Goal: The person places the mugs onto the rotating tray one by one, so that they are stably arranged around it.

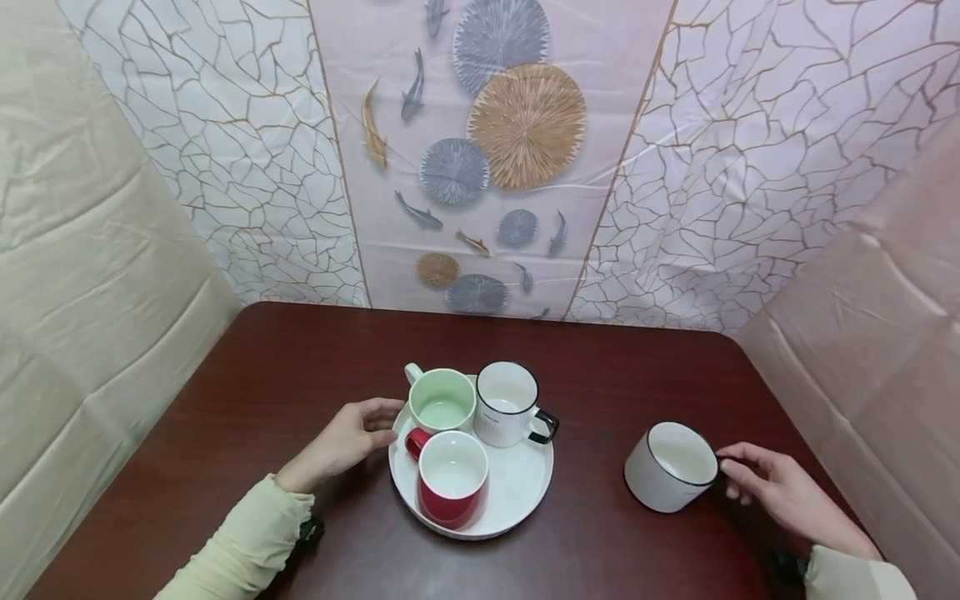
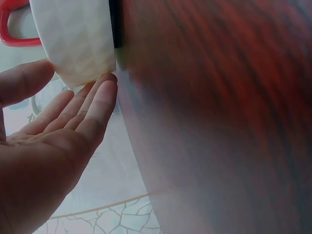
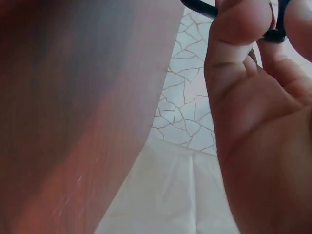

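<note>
On the left, my left hand (image 1: 348,437) is at the rim of a round white tray (image 1: 521,492). In the left wrist view its fairly straight fingers (image 2: 97,105) touch the tray's patterned side wall (image 2: 78,39). The tray bears a light green mug (image 1: 442,400), a white mug with a black rim and handle (image 1: 501,425), and a red mug with a white inside (image 1: 452,492). Farther right, my right hand (image 1: 787,492) pinches the dark handle (image 3: 200,8) of a second black-rimmed white mug (image 1: 663,475). This mug leans; whether its base touches the table cannot be told.
The dark brown table (image 1: 585,533) lies under everything. A patterned cloth backdrop (image 1: 270,167) rises behind its far edge. Pale padded cloth walls stand at the left (image 1: 90,333) and right (image 1: 885,317). A stretch of tabletop separates the tray from the second white mug.
</note>
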A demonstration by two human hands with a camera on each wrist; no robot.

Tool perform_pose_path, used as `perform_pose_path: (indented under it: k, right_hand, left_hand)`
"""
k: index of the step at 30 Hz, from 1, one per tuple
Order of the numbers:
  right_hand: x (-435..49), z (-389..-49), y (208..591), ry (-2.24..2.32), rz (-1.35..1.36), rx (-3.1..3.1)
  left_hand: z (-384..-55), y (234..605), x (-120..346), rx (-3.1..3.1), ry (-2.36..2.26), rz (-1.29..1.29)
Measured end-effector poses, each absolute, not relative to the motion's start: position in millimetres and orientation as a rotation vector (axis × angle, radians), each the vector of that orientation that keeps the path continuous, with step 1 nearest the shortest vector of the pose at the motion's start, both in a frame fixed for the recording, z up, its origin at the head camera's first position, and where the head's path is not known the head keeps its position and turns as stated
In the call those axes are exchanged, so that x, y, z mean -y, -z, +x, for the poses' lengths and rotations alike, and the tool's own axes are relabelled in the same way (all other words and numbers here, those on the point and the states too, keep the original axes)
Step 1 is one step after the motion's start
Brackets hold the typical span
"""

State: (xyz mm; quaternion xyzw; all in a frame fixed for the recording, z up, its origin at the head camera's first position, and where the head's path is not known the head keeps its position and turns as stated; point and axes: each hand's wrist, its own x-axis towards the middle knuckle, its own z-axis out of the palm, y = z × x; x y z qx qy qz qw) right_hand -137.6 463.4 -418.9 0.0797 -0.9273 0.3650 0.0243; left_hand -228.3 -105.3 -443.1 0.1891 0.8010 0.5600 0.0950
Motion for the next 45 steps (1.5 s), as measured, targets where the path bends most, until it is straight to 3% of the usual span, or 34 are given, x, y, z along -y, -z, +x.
perform_pose_path:
  k: [7, 12, 20, 27, 45]
  right_hand:
    - [-438, -108, 426, -0.863, 0.198, 2.671]
    - [-413, -98, 422, -0.928, 0.237, 2.528]
    - [-345, -111, 407, -1.227, 0.490, 2.398]
    - [-304, -125, 403, -1.360, 0.555, 2.408]
    - [-272, -152, 418, -1.268, 0.543, 2.498]
  left_hand:
    - [-228, 444, 103, -2.391, -1.641, 0.558]
    - [-229, 441, 101, -2.411, -1.635, 0.531]
    - [-228, 441, 97, -2.434, -1.639, 0.468]
    - [-225, 438, 96, -2.462, -1.635, 0.438]
    - [-229, 431, 98, -2.267, -1.739, 0.382]
